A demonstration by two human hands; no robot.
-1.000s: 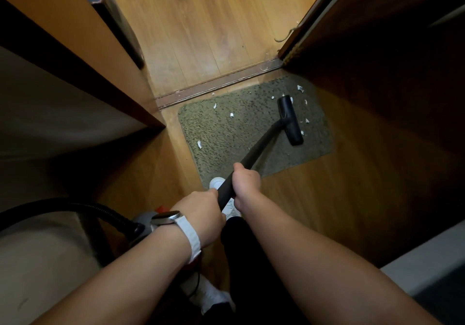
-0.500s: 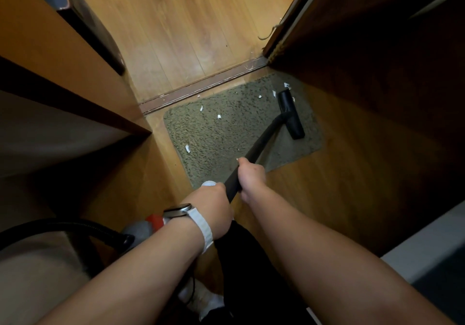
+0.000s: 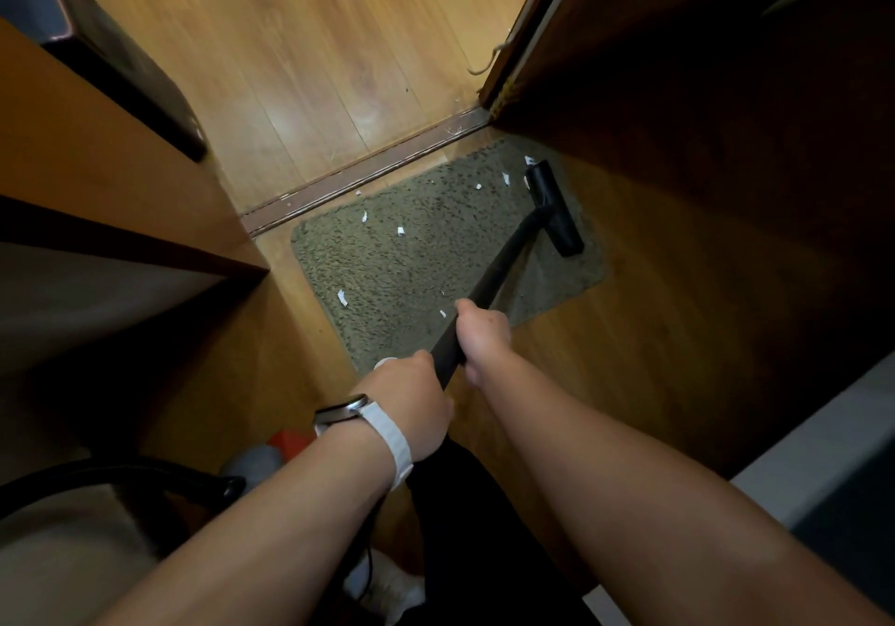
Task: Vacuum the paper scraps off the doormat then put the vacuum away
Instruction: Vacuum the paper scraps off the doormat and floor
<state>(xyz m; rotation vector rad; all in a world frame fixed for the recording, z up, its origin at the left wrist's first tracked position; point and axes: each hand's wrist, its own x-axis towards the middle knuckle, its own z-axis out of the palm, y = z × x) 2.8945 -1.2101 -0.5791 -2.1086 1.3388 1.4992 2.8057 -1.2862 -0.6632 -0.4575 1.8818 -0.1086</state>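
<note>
Since the floor nozzle [image 3: 554, 209] sits at the far right edge of the doormat [image 3: 387, 276], both grips wrap the black wand [image 3: 507, 257]: right grip [image 3: 484, 335] forward for steering, left grip [image 3: 411, 402] behind for push. Paper scraps [image 3: 401, 230] lie on the mat left of the nozzle; sweep judged incomplete.

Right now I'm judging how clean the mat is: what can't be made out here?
All in the head view:
Whatever lies under the nozzle, which covers it.
Part of the mat near edge, hidden by the left hand and right hand on the wand.
Most of the vacuum body, behind the left forearm.
The hose, cut off by the left edge.
</note>
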